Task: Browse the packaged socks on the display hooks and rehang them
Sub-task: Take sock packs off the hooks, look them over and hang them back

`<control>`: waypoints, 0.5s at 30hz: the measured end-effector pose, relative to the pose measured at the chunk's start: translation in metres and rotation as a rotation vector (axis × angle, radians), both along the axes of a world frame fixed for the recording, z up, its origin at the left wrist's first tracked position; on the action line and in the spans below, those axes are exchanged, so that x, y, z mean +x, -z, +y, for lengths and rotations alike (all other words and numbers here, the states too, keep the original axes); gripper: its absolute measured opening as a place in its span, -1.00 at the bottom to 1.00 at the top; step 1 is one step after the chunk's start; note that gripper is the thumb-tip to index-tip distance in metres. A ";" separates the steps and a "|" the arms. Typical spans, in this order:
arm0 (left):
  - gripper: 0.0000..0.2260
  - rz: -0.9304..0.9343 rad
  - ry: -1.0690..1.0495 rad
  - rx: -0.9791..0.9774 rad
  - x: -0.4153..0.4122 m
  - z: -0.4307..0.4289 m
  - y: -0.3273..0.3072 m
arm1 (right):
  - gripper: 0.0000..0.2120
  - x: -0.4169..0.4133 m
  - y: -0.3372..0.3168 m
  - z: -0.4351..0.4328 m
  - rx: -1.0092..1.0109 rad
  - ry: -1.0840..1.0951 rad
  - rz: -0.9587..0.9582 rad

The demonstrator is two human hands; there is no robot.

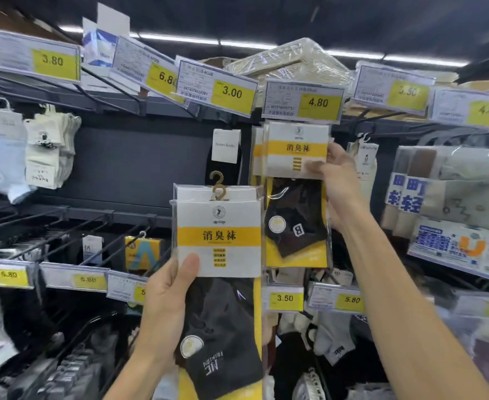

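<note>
Left hand grips the held pack, below and to the left of the 4.80 price tag; its thumb lies flat on the lower left corner of the card header; its fingers are behind the pack, out of view. Right hand pinches the right edge of the hanging pack directly beneath that tag; the finger on the card front is blurred.

Containers: each pack is a clear plastic sleeve; inside, a white card header with a yellow band sits above dark socks. Held pack: dark grey sock edged in yellow, round seal and white lettering on it. Hanging pack: dark sock with a letter B patch, yellow at its foot.

Orientation: both packs stand with the long axis vertical, header and hook end up, sock end down, printed face toward the camera; the held pack is clear of any display hook.

Count: two packs in the left hand, a rear pack showing just behind the held one; two brown hooks at their top. Beneath the tag, at least two packs; a second hanging pack shows just left of the pinched one. Further left of the tag, one black sock with a white card.
</note>
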State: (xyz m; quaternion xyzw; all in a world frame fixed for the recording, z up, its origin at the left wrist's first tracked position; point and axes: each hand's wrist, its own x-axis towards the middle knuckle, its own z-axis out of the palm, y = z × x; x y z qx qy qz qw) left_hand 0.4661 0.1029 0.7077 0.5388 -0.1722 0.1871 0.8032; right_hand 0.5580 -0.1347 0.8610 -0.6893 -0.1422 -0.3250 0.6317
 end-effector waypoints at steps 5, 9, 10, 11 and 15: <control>-0.47 0.026 0.014 0.045 -0.001 -0.004 0.006 | -0.62 0.013 0.009 0.010 -0.121 0.012 -0.045; -0.50 0.023 0.018 0.081 -0.001 -0.006 0.006 | -0.53 0.022 0.014 0.006 -0.201 0.050 -0.038; -0.50 0.022 0.022 0.076 -0.002 -0.007 0.005 | -0.51 0.022 0.012 0.005 -0.228 0.067 -0.031; -0.51 0.024 0.030 0.069 -0.002 -0.008 0.005 | -0.51 0.021 0.011 0.005 -0.255 0.084 -0.015; -0.56 0.007 0.042 0.051 -0.001 -0.008 0.003 | -0.55 0.003 0.013 0.006 -0.398 0.285 0.058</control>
